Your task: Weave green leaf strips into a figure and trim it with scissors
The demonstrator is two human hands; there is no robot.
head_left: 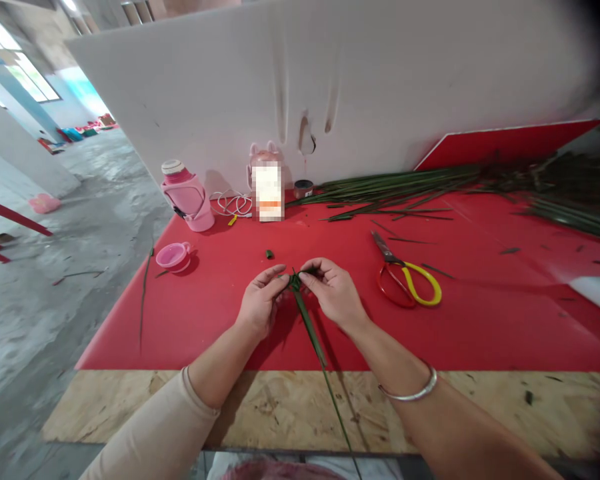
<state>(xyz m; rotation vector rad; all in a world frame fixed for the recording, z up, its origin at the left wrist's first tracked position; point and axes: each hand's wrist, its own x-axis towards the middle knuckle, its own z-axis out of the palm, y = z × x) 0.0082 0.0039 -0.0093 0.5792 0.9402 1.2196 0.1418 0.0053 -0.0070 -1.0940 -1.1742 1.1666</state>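
Note:
My left hand [260, 303] and my right hand [333, 290] meet over the red table cover [205, 313]. Both pinch the folded top end of a long green leaf strip [313, 333], fingers pressed together on it. The strip trails back toward me across the red cover and the bare board edge. A silver bangle sits on my right wrist. A small green leaf scrap [269, 254] lies just beyond my left hand.
Scissors with red and yellow handles [405, 277] lie right of my hands. A heap of long green leaves [460, 183] runs along the back right. A pink bottle [187, 195], a pink cup [174, 256], a white cable and a small jar stand at the back left. A white board walls the far side.

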